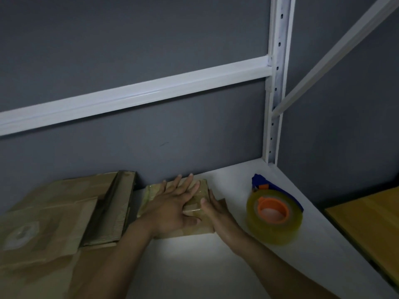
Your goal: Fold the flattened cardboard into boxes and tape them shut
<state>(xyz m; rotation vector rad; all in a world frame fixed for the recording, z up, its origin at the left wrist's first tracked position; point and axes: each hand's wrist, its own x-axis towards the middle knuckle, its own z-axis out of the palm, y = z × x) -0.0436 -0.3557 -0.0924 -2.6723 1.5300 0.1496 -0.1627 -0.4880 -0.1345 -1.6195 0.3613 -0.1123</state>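
Box (194, 227) on white shelf (194, 266), far end near the grey wall, top glossy with tape. Left hand (170, 203) flat on top, fingers straight and spread. Right hand (218, 212) pressed to the right side, thumb over the top edge, fingers straight and together, partly hidden. Seams under the hands not visible. Flattened cardboard (54, 212) just left, cut off at the edge. Blurred tape roll (274, 214) at right, dispenser mostly hidden behind it.

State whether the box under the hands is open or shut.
Shut: glossy tape covers the box, top closed; left hand lies flat on it.
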